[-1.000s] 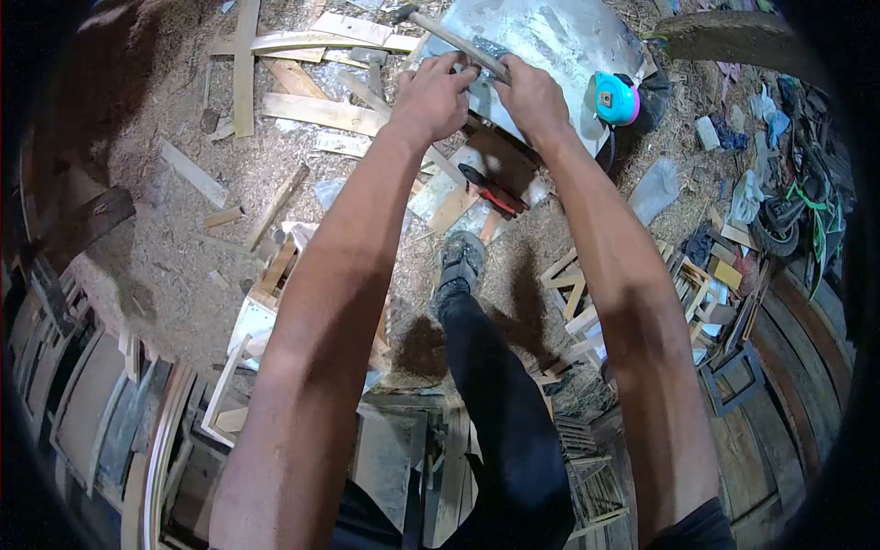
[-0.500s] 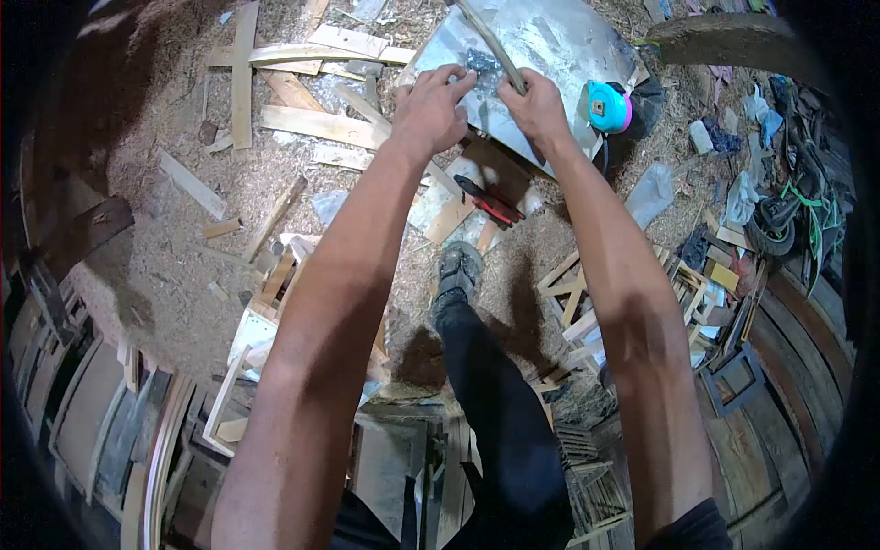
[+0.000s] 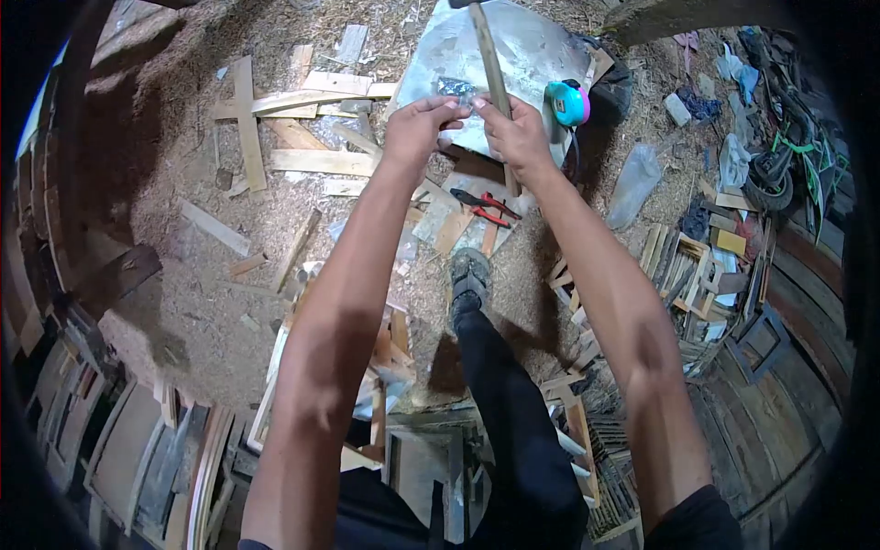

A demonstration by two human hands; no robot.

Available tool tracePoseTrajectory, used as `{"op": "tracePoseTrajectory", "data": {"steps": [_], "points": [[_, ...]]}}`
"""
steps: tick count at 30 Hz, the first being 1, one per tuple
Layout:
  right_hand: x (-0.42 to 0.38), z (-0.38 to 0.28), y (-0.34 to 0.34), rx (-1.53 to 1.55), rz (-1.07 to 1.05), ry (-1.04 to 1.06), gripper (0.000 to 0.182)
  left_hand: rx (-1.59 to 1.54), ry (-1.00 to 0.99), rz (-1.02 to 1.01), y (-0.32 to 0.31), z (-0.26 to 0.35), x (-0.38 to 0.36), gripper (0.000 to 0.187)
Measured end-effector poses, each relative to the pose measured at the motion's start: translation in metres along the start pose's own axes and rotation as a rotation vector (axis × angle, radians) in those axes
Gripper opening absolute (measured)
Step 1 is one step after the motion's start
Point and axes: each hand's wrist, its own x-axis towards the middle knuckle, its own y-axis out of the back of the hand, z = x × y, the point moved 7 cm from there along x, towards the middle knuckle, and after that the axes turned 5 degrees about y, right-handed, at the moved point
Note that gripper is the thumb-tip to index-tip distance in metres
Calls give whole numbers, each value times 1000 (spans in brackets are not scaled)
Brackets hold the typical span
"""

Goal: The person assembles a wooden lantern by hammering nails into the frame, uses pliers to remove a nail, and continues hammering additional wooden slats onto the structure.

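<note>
A hammer (image 3: 492, 57) with a long wooden handle and a dark head at the top edge is gripped by my right hand (image 3: 519, 139). Its handle passes behind the fingers, and the lower end shows below the palm. My left hand (image 3: 420, 136) is closed in a pinch, its fingertips meeting my right thumb and forefinger; whatever they pinch is too small to make out. Just beyond the fingertips, a small dark, shiny packet (image 3: 455, 86) lies on a grey metal-topped surface (image 3: 541, 41). A turquoise and pink tape measure (image 3: 569, 104) sits at that surface's right edge.
Red-handled pliers (image 3: 490, 208) lie below the metal top, near my shoe (image 3: 470, 273). Wood strips (image 3: 321, 162) are scattered over the sawdust floor at left. Wooden frames (image 3: 683, 275) and a clear plastic bag (image 3: 634, 186) are at right.
My hands have come together at the fingertips. The hammer has shifted so its head shows at the top and its handle end below my right hand. The whole view has moved slightly.
</note>
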Motion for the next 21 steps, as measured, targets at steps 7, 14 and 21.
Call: {"op": "tracePoseTrajectory", "data": {"steps": [7, 14, 21], "points": [[-93, -67, -50, 229, -80, -121, 19, -120, 115, -319, 6, 26, -100, 27], [-257, -112, -122, 0, 8, -112, 27, 208, -241, -241, 125, 67, -286, 27], [-494, -63, -214, -243, 193, -245, 21, 138, -189, 475, 343, -35, -500, 21]]}}
